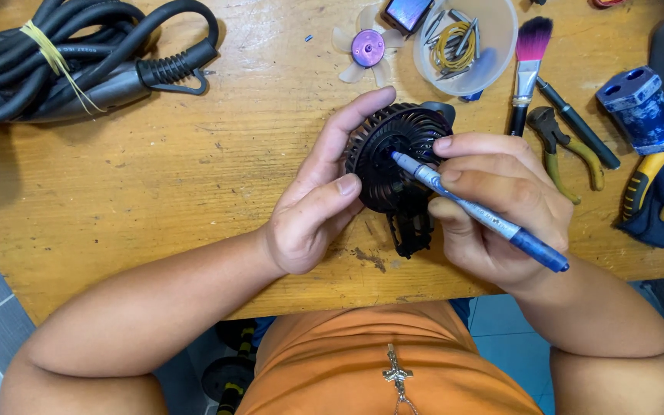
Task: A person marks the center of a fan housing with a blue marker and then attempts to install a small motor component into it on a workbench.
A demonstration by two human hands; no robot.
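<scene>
Two hands meet over the near edge of the wooden table (194, 169), both closed on something. The left hand (313, 207) curls around a small black fan housing (393, 157) with a slatted round grille, thumb and fingers pressed against its rim, holding it tilted just above the table. The right hand (497, 207) pinches a blue pen-shaped tool (474, 211), whose tip touches the centre of the grille. Beyond them lie a translucent fan blade with a purple hub (367, 48), a clear plastic cup (493, 38) holding screws and wire, a pink-tipped brush (528, 65) and green-handled pliers (566, 150). A coiled black cable (78, 54) lies at the far left.
</scene>
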